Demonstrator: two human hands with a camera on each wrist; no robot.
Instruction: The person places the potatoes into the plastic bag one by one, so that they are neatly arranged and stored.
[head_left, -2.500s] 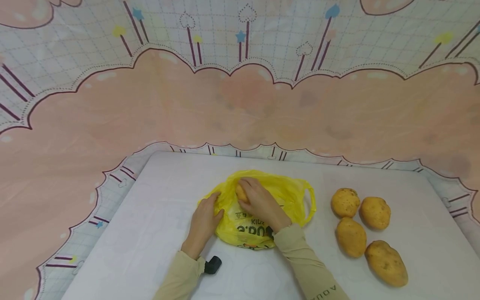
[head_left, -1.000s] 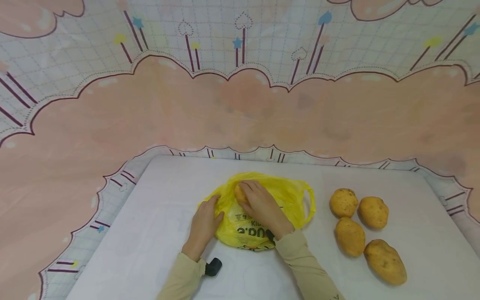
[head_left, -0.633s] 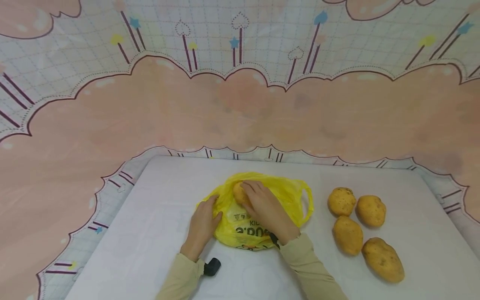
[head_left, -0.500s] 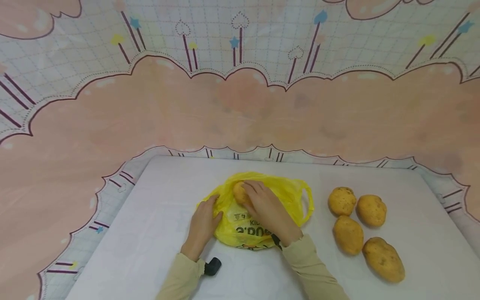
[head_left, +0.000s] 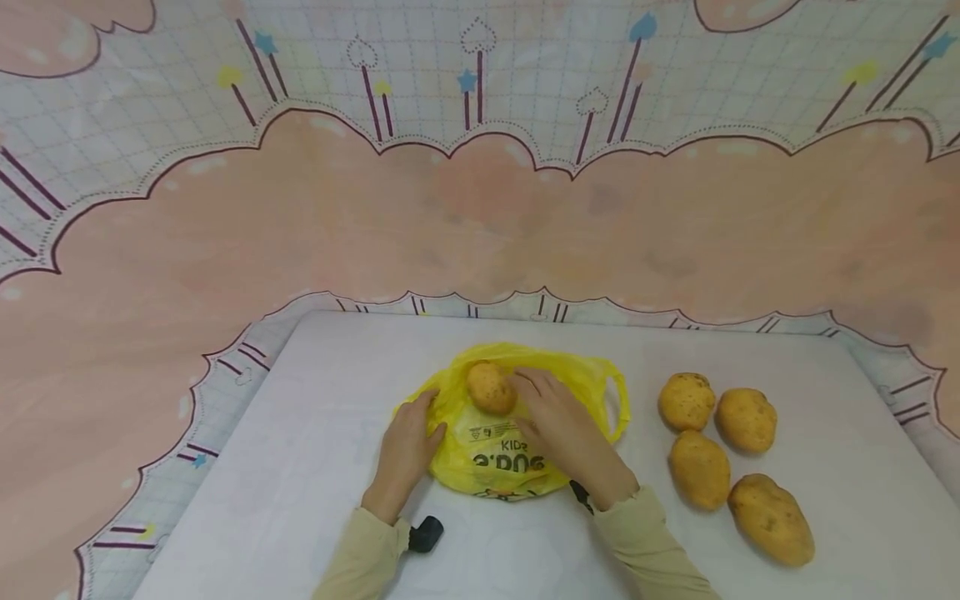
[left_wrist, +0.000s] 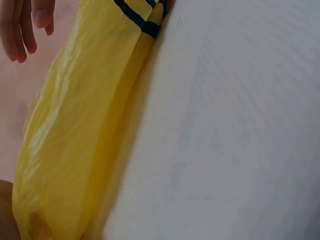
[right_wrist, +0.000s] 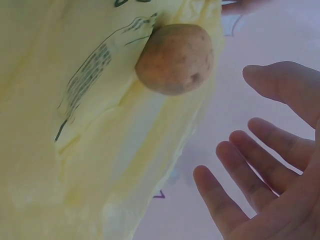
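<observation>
The potato (head_left: 491, 388) lay against the yellow bag (head_left: 487, 460), lower centre of frame. My right hand (head_left: 561, 427) was beside it, fingers loosely extended. My left hand (head_left: 405, 446) touched the bag; gripping could not be determined.

Booth-like setting: white table (head_left: 277, 467), printed cloth (head_left: 420, 217)

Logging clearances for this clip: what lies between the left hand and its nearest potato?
In the head view, only a stretch of yellow bag lies between the left hand and that potato.
</observation>
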